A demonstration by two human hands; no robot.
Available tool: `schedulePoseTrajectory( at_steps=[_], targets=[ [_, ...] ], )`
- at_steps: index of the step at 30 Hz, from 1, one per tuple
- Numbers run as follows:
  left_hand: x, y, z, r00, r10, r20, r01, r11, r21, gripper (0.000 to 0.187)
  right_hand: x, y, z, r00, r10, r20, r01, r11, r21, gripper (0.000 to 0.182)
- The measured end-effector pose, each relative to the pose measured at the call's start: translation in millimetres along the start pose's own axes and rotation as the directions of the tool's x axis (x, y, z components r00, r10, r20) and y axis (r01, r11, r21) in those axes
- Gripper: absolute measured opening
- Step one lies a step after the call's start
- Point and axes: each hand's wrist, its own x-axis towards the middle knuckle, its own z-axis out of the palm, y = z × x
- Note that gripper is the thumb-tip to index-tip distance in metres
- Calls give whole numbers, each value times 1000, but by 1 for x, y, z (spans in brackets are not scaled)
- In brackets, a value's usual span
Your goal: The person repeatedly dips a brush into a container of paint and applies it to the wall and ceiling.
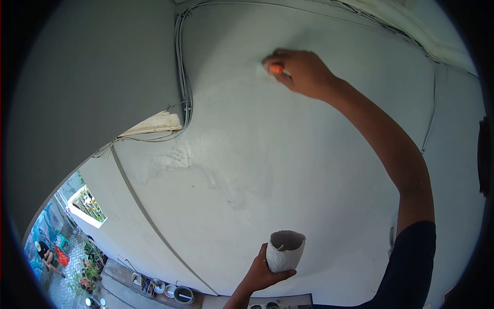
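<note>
My right hand (303,72) is raised against the upper part of the pale wall (309,170), its fingers closed round a tool with an orange handle (276,68). The working end of that tool is blurred and mostly hidden by the fingers. Lower down, my left hand (263,273) grips a whitish, crusted cup (286,252) from its left side and below. The cup is upright, its mouth faces me, and a thin light piece shows inside the rim. Around the middle left, the wall has a rough, peeling patch (175,160).
Cables (180,56) run down the wall corner and along the ceiling edge. A dark overhang (92,67) fills the upper left. Far below are buckets (183,294), plants (90,270) and a seated person (45,252) near a red bag (62,256).
</note>
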Motion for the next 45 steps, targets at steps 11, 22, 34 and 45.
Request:
schedulePoseTrajectory(
  at_steps=[11,22,34,45],
  targets=[
    [4,-8,4,1000,-19,15,20,999,-37,100,-91,-25,56,969,-239,67,245,963,-114,27],
    [6,0,1,999,-24,49,25,1000,-9,101,-163,-36,56,840,-4,543,-302,827,474,19],
    [16,-3,11,996,-19,83,23,998,-50,101,-57,45,-8,953,-158,-260,68,944,-324,30],
    [17,-18,14,992,-81,98,88,994,-67,102,-229,-64,52,865,-50,499,-40,985,168,31]
  ],
)
